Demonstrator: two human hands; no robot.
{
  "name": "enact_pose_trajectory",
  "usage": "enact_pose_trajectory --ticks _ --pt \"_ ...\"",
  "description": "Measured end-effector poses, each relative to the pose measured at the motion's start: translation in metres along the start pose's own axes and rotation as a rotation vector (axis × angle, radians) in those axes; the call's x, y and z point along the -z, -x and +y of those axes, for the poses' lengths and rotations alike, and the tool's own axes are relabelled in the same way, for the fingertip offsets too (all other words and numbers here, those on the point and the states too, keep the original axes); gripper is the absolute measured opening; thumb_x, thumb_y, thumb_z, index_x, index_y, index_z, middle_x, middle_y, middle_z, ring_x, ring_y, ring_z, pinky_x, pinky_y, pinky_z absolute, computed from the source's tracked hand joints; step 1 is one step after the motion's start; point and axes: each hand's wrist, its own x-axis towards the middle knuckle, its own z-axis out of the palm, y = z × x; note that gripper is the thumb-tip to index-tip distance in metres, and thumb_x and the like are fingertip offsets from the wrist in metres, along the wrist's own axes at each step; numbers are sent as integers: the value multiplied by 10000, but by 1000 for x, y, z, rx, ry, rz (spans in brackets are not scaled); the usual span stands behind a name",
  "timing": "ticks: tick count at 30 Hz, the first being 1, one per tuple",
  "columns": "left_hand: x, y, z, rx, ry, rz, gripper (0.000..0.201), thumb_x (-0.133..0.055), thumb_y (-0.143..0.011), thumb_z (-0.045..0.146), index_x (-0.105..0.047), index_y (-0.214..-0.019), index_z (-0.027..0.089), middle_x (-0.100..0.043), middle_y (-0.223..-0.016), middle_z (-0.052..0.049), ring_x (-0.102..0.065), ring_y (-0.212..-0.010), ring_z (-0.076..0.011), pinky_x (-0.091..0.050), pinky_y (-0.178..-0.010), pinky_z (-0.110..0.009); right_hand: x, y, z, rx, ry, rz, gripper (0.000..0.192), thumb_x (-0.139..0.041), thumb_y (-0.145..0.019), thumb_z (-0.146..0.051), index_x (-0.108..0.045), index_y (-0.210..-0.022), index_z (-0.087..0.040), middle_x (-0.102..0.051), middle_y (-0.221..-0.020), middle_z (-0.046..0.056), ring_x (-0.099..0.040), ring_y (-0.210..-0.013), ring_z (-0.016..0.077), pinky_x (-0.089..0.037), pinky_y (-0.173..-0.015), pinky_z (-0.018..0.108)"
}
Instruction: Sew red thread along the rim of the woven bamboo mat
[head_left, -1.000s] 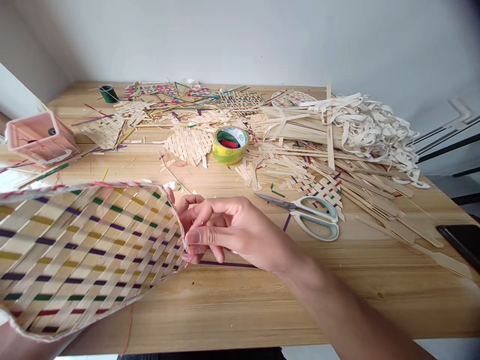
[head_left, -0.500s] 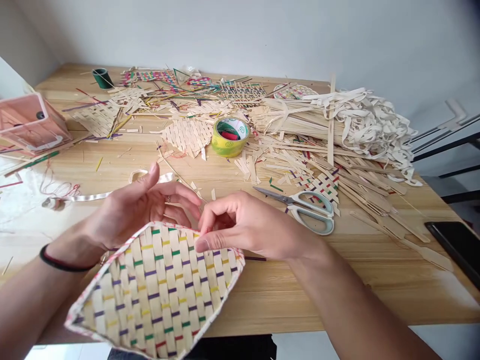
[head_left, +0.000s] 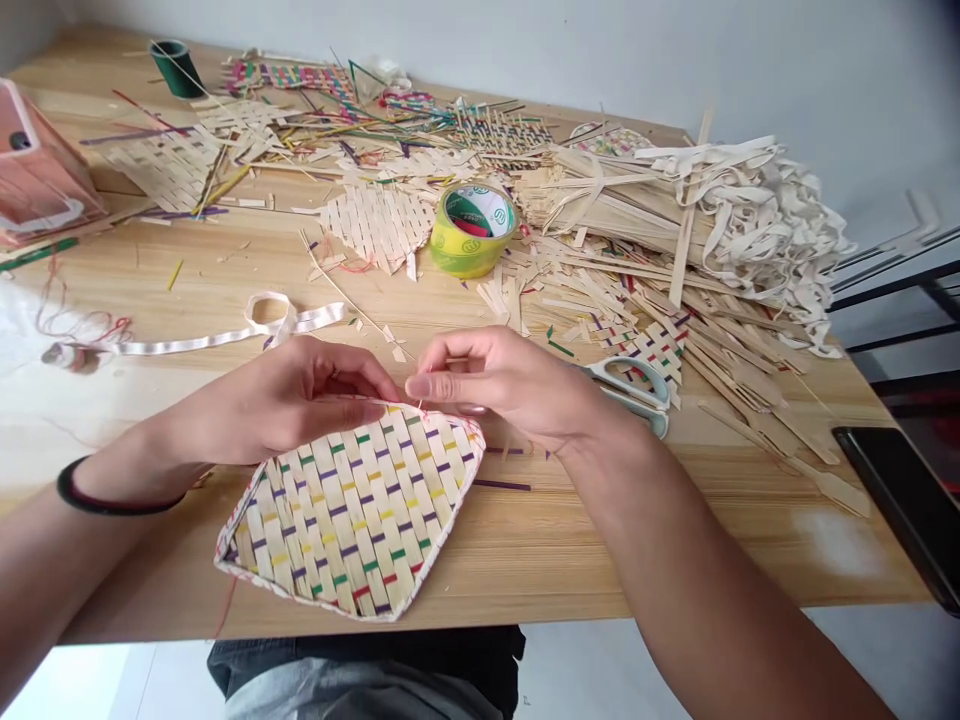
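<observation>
A woven bamboo-strip panel (head_left: pixel 352 510) with coloured strips and a white fabric-bound edge, stitched in red, tilts above the table's front edge. My left hand (head_left: pixel 300 395) grips its upper border, thumb on the near face and fingers behind. At the same border, close to the right corner, my right hand (head_left: pixel 487 385) is pinched together. A tiny thin thing shows below its thumb, too small to name for certain. Red thread (head_left: pixel 226 606) hangs below the panel's left corner. Just beyond my right wrist lie scissors (head_left: pixel 637 385), their blades hidden by the hand.
Clear tape (head_left: pixel 472 235), a woven piece (head_left: pixel 379 225) and white ribbon (head_left: pixel 187 343) lie beyond my hands. Bundled bamboo strips (head_left: pixel 600 195) and white strips (head_left: pixel 772 220) fill the right back. A pink box (head_left: pixel 41 170) stands left, a black phone (head_left: pixel 892 510) right.
My left hand, spread behind the panel before, has closed on its upper border. The panel has swung up and right in view. My right hand stays pinched at the edge. The view has tipped downward.
</observation>
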Motion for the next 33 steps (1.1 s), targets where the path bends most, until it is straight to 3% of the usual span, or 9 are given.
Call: enact_pose_trajectory --ticks 4,9,14,24,33 --pt "0 0 -3 -9 -15 21 246 -614 -991 291 -808 -1074 164 -815 -898 -22 -665 -696 -105 -470 -594 -186 -2 -2 2 96 -1 67 349 -963 -731 -381 -708 -744 -145 -627 -648 -54 -470 -517 45 -360 -472 196" --pt "-1 -1 -4 8 -40 8 295 -602 -1003 340 -809 -1149 190 -826 -997 -40 -715 -806 -151 -504 -664 -225 -2 -4 9 123 67 82 396 -872 -824 -521 -736 -843 -150 -724 -790 10 -569 -582 76 -425 -476 199" --pt "-2 -2 -5 15 -20 13 305 -592 -1010 340 -787 -1165 163 -812 -1057 -71 -710 -868 -175 -512 -715 -252 -3 -5 11 114 83 104 401 -849 -843 -543 -739 -858 -158 -707 -787 19 -581 -617 92 -447 -499 206" --pt "-4 1 0 8 55 35 252 -594 -1010 274 -757 -1136 128 -812 -1046 -77 -710 -879 -163 -507 -748 -244 -5 -6 13 102 91 92 370 -832 -864 -515 -730 -838 -160 -661 -718 1 -546 -588 89 -395 -476 201" --pt "-4 2 5 -9 43 33 223 -587 -1007 251 -746 -1104 130 -807 -1034 -45 -707 -878 -135 -497 -757 -219 -7 -7 15 100 0 68 359 -851 -847 -481 -721 -850 -146 -703 -803 15 -572 -620 80 -411 -489 190"
